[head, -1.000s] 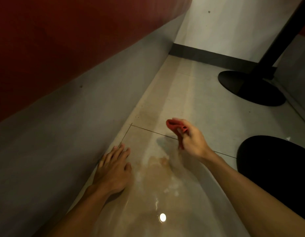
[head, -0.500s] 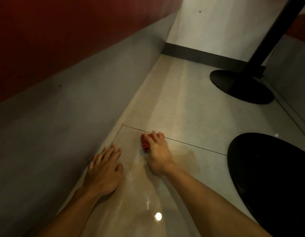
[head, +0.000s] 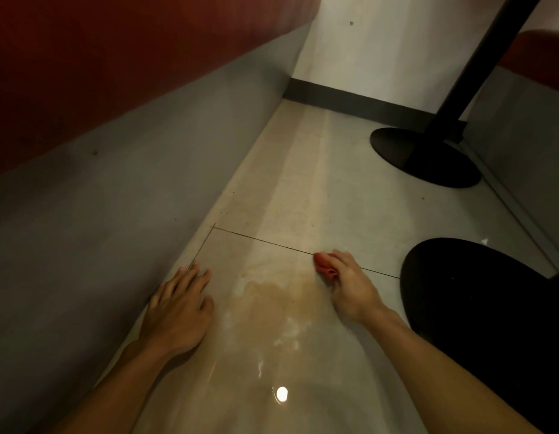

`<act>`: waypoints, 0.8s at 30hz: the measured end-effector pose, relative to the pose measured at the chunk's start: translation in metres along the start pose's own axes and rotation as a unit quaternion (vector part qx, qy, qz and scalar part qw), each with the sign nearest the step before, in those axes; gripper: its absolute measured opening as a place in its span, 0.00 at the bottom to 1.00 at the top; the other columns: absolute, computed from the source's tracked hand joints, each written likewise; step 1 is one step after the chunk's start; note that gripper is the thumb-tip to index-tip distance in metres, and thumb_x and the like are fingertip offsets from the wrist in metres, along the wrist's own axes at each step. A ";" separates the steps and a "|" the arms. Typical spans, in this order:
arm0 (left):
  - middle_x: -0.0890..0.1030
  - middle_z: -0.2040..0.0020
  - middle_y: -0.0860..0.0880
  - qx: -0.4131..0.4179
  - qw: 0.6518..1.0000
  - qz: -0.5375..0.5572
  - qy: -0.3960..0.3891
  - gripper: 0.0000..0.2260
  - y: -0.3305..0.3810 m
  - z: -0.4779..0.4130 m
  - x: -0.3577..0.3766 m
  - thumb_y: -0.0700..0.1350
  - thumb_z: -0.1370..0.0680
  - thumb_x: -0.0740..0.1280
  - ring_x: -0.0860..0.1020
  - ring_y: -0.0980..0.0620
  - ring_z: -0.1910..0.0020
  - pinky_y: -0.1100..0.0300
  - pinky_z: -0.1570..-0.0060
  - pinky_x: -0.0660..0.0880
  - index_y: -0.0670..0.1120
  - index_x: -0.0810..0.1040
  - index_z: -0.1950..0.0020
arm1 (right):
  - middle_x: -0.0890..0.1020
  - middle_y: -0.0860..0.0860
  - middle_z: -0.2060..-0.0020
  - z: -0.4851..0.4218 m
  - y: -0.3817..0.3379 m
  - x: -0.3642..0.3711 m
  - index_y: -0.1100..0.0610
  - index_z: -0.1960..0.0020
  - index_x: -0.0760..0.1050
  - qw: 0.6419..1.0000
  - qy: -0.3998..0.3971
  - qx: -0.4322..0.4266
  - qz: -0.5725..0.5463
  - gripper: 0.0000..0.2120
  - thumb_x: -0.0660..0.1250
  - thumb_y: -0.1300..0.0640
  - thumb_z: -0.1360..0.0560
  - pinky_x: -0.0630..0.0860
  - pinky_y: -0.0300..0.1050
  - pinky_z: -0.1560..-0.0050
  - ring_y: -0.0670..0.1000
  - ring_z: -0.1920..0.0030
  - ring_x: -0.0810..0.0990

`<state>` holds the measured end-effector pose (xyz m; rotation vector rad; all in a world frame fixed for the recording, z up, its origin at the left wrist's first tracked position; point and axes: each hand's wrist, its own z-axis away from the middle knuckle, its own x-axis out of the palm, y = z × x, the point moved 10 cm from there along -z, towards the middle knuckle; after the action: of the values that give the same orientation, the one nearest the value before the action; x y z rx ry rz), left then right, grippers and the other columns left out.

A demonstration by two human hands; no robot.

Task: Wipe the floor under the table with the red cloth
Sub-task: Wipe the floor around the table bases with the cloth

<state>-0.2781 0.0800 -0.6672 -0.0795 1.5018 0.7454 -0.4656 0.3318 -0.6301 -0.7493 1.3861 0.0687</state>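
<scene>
- The red cloth (head: 325,267) was bunched on the floor (head: 303,189), lying on a thin tile joint (head: 265,242).
- The right hand (head: 350,286) was clamped on it, fingers pressing it down.
- The left hand (head: 178,311) lay flat with fingers apart, beside the grey bench base (head: 115,214).
- A wet brownish patch (head: 272,296) was between both hands.
- A black table base (head: 425,158) stood further away.

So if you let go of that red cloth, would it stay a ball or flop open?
Probably flop open a little: the red cloth looks soft and scrunched in the right hand. It seems light. On the wet, shiny floor it should slide easily.
</scene>
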 end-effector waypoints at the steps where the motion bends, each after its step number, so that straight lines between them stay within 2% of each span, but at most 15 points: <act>1: 0.45 0.22 0.60 0.000 1.000 0.000 0.003 0.24 0.000 0.000 0.000 0.54 0.19 0.50 0.42 0.57 0.23 0.52 0.26 0.43 0.60 0.50 0.23 | 0.62 0.49 0.25 0.008 0.011 -0.004 0.49 0.26 0.64 1.000 0.009 0.015 0.000 0.29 0.60 0.67 0.24 0.58 0.49 0.25 0.50 0.23 0.56; 6: 0.45 0.22 0.60 -0.002 1.000 0.003 -0.004 0.24 -0.002 -0.002 0.003 0.54 0.19 0.50 0.42 0.57 0.23 0.51 0.26 0.43 0.60 0.50 0.23 | 0.62 0.50 0.24 0.049 0.027 -0.012 0.51 0.25 0.63 0.998 0.026 0.049 -0.023 0.31 0.62 0.70 0.25 0.57 0.51 0.24 0.50 0.23 0.54; 9: 0.45 0.22 0.61 -0.006 1.000 0.003 0.001 0.24 -0.003 -0.003 0.003 0.54 0.20 0.50 0.42 0.58 0.24 0.52 0.26 0.44 0.61 0.50 0.23 | 0.59 0.48 0.23 0.069 0.027 -0.012 0.51 0.24 0.60 0.999 0.008 0.038 0.006 0.31 0.61 0.68 0.24 0.51 0.48 0.23 0.49 0.22 0.51; 11: 0.44 0.22 0.61 -0.006 1.000 0.002 0.000 0.24 -0.004 -0.003 0.005 0.55 0.20 0.50 0.42 0.57 0.24 0.51 0.26 0.44 0.61 0.50 0.23 | 0.59 0.48 0.23 0.076 0.030 -0.014 0.51 0.24 0.59 0.999 -0.014 0.037 0.015 0.31 0.61 0.67 0.23 0.51 0.48 0.23 0.49 0.23 0.51; 13: 0.44 0.23 0.61 -0.005 1.000 0.000 0.000 0.24 -0.006 -0.003 0.007 0.55 0.20 0.50 0.42 0.57 0.23 0.50 0.26 0.44 0.62 0.49 0.24 | 0.63 0.50 0.25 0.076 0.038 -0.023 0.51 0.24 0.60 0.998 -0.009 0.065 0.021 0.32 0.63 0.66 0.25 0.56 0.47 0.24 0.51 0.24 0.58; 15: 0.43 0.23 0.61 -0.005 1.000 -0.002 0.003 0.24 -0.007 -0.005 0.008 0.56 0.20 0.50 0.43 0.57 0.23 0.50 0.26 0.44 0.62 0.50 0.24 | 0.69 0.52 0.31 0.070 0.049 -0.039 0.51 0.26 0.63 0.990 0.041 0.127 0.038 0.30 0.65 0.64 0.26 0.66 0.50 0.30 0.53 0.30 0.66; 16: 0.44 0.23 0.61 -0.006 1.000 -0.004 0.005 0.24 -0.007 -0.005 0.008 0.56 0.20 0.51 0.43 0.57 0.23 0.50 0.26 0.44 0.62 0.50 0.24 | 0.69 0.53 0.32 0.067 0.053 -0.043 0.53 0.26 0.63 0.984 0.061 0.158 0.053 0.30 0.66 0.62 0.26 0.67 0.51 0.32 0.54 0.31 0.66; 17: 0.44 0.22 0.61 -0.007 1.000 -0.007 0.009 0.24 -0.007 -0.005 0.008 0.55 0.20 0.51 0.43 0.56 0.23 0.50 0.26 0.44 0.62 0.50 0.24 | 0.68 0.55 0.30 0.064 0.052 -0.042 0.54 0.25 0.61 0.979 0.066 0.180 0.073 0.30 0.65 0.61 0.25 0.65 0.53 0.30 0.56 0.29 0.64; 19: 0.45 0.22 0.61 -0.004 1.000 -0.008 0.011 0.24 -0.006 -0.005 0.008 0.55 0.20 0.51 0.44 0.56 0.23 0.50 0.26 0.45 0.62 0.51 0.24 | 0.59 0.60 0.25 0.056 0.046 -0.028 0.57 0.22 0.52 0.971 0.056 0.208 0.107 0.33 0.63 0.58 0.23 0.54 0.56 0.24 0.62 0.25 0.54; 21: 0.45 0.22 0.61 -0.004 1.000 -0.007 0.010 0.24 -0.005 -0.004 0.007 0.55 0.20 0.51 0.44 0.56 0.23 0.50 0.26 0.45 0.62 0.52 0.24 | 0.52 0.62 0.23 0.048 0.032 -0.015 0.57 0.22 0.46 0.967 0.064 0.221 0.107 0.35 0.61 0.57 0.22 0.46 0.57 0.23 0.65 0.24 0.48; 24: 0.45 0.22 0.60 -0.009 1.000 -0.012 0.007 0.24 -0.004 -0.003 0.005 0.55 0.20 0.51 0.44 0.56 0.23 0.51 0.26 0.45 0.61 0.51 0.24 | 0.49 0.62 0.23 0.029 -0.004 0.005 0.56 0.21 0.46 0.976 0.059 0.192 0.082 0.34 0.58 0.55 0.22 0.42 0.57 0.23 0.64 0.23 0.45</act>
<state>-0.2796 0.0778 -0.6738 -0.1165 1.5054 0.7392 -0.4377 0.3424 -0.6329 -0.3202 1.5148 -0.1137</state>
